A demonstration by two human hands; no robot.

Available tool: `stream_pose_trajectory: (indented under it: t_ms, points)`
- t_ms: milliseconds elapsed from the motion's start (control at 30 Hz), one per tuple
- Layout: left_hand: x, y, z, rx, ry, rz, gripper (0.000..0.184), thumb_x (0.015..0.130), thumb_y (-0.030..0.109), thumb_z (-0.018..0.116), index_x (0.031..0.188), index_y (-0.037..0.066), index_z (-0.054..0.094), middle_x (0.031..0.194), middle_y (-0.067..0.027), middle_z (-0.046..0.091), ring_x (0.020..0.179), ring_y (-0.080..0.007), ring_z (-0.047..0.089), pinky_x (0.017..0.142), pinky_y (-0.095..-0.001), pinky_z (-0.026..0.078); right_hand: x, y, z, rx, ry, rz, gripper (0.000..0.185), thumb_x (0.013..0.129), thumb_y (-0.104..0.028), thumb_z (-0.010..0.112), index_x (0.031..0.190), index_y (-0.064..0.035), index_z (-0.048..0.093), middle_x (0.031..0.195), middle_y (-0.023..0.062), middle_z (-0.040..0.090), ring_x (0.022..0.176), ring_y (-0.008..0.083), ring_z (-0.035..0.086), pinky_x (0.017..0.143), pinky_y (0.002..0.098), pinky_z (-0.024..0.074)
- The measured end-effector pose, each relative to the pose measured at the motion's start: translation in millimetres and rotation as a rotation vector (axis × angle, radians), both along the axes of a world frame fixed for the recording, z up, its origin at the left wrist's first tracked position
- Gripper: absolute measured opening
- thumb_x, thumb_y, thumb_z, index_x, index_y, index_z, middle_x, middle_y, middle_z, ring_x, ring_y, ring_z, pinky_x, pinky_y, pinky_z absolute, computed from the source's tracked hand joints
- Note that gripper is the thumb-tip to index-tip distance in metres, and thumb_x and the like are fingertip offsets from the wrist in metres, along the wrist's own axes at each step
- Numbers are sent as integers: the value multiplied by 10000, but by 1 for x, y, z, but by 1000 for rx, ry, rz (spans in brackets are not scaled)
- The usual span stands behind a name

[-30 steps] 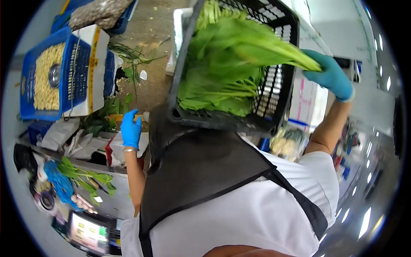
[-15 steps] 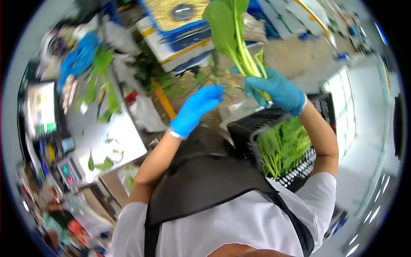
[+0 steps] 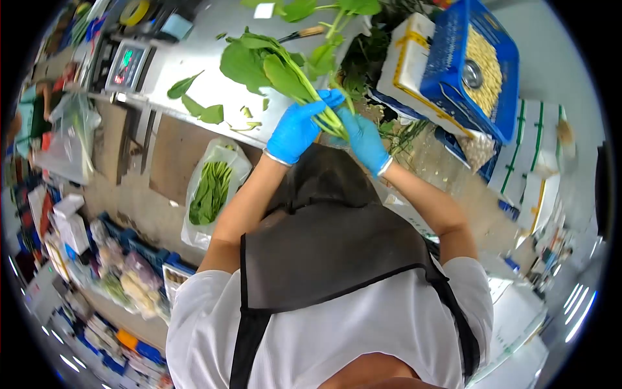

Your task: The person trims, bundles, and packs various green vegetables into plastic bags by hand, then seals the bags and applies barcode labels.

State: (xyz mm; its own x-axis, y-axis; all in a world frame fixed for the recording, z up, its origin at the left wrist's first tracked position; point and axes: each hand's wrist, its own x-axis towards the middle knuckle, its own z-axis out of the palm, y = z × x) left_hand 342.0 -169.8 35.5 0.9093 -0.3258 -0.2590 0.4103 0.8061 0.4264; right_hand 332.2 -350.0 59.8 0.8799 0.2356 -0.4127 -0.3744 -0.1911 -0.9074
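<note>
Both gloved hands meet just past the near edge of the metal table (image 3: 172,97), with a bunch of leafy greens (image 3: 269,68) between them. The left hand (image 3: 296,131) has its fingers closed around the pale green stems, while the broad leaves reach away over the table. The right hand (image 3: 364,139) is at the cut stem ends, its fingers bent and drawn close together beside them; whether they grip the stems or only touch them, I cannot tell. Loose leaves (image 3: 210,113) and short trimmings lie on the table to the left of the bunch, and a knife (image 3: 311,30) with a wooden handle rests beyond it. A scale (image 3: 127,66) with a lit display stands farther left. Below the table edge, a clear plastic bag (image 3: 194,228) holds more greens. To the right, a blue basket (image 3: 447,84) contains pale pieces and a round metal bowl (image 3: 472,74), beside a white box (image 3: 404,72) with yellow tape.
</note>
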Motion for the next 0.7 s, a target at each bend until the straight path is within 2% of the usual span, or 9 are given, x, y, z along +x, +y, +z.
stream_pose_trajectory:
  t_ms: [67, 133, 200, 233, 367, 433, 500, 667, 700]
  points:
    - [1, 17, -8, -28, 75, 138, 352, 899, 32, 572, 1232, -72, 522, 1233, -205, 591, 1190, -335, 553, 1067, -462, 417, 24, 18, -28, -1, -252, -153, 529, 970, -506, 498, 1069, -9, 646, 843, 71, 684, 708, 144, 629, 679, 270, 516]
    - [4, 35, -22, -6, 173, 227, 338, 890, 32, 595, 1207, -68, 531, 1186, -186, 612, 1120, -324, 596, 1029, -457, 456, 72, -23, -63, 200, 105, -393, 603, 949, -588, 468, 1081, -21, 624, 945, 95, 680, 806, 169, 638, 757, 304, 523]
    - [9, 51, -42, 36, 253, 275, 362, 886, 33, 623, 1228, -34, 524, 1145, -155, 624, 1030, -287, 627, 950, -415, 511, 103, -37, -47, 387, 371, -672, 676, 916, -661, 451, 1125, -33, 592, 1096, 120, 649, 889, 185, 634, 811, 337, 519]
    - [10, 56, -54, 86, 275, 299, 372, 889, 35, 624, 1241, -25, 517, 1147, -153, 625, 1026, -278, 628, 939, -405, 516, 110, -46, -63, 359, 549, -662, 780, 888, -691, 471, 1303, -34, 541, 1298, 122, 557, 1049, 215, 597, 852, 368, 502]
    - [18, 61, -92, 83, 290, 289, 412, 905, 46, 622, 1289, 5, 480, 1166, -149, 621, 1002, -238, 632, 896, -370, 533, 116, 13, -42, 0, 490, 227, 586, 907, -551, 565, 1308, -124, 571, 1132, 75, 616, 856, 154, 596, 779, 312, 503]
    - [20, 57, -106, 44, 311, 250, 421, 910, 52, 619, 1300, 12, 466, 1184, -154, 616, 1018, -242, 633, 886, -363, 539, 129, 54, -50, -33, 252, 282, 480, 901, -441, 621, 1218, -81, 621, 995, 74, 678, 722, 126, 605, 633, 251, 498]
    - [25, 44, -101, 51, 322, 320, 415, 910, 48, 617, 1295, 5, 466, 1188, -155, 615, 1035, -251, 632, 887, -363, 540, 149, 92, -95, 17, 264, 253, 471, 878, -387, 674, 1223, -73, 613, 915, 47, 670, 641, 108, 572, 576, 238, 474]
    - [35, 28, -100, 24, 377, 449, 397, 943, 124, 590, 1299, -17, 487, 1195, -158, 616, 1048, -255, 633, 903, -374, 531, 192, 104, -112, -80, 120, 222, 244, 820, -262, 734, 847, -23, 689, 655, 33, 588, 529, 126, 539, 506, 268, 448]
    - [37, 27, -105, -44, 403, 510, 416, 954, 159, 582, 1318, -17, 484, 1195, -154, 617, 1041, -253, 631, 909, -376, 526, 201, 94, -110, -26, 231, 198, 282, 852, -287, 718, 952, -28, 676, 659, 21, 594, 518, 101, 550, 494, 235, 448]
